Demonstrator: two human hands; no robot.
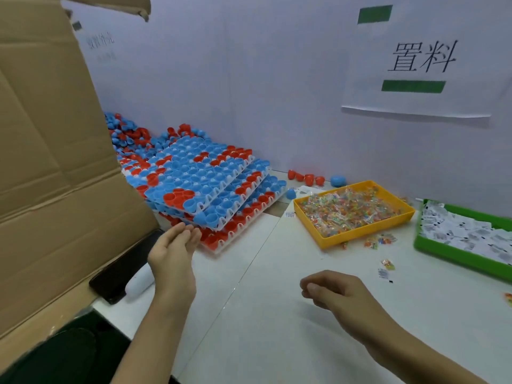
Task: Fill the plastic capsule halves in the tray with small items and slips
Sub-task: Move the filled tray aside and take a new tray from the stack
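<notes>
- Blue and red plastic capsule halves point(194, 173) sit in white plastic trays point(221, 225), which are stacked in several layers at the back left of the white table point(277, 314), each tray a little shifted from the one under it.
- More loose capsule halves point(130, 134) lie in a heap behind the stack, along the wall.
- The left hand point(174, 250) is just beside the near corner of the stack, palm turned up, fingers straight and close together; it holds nothing.
- The right hand point(332, 289) hovers over the bare table, fingers loosely curled, and it grips nothing.
- A yellow plastic tray point(327, 239) with small colourful wrapped items stands to the right of the stack.
- A green plastic tray point(454, 256) with white paper slips stands further right.
- A big brown cardboard box flap point(55, 162) rises at the left, with a black phone point(122, 270) lying beside it.
</notes>
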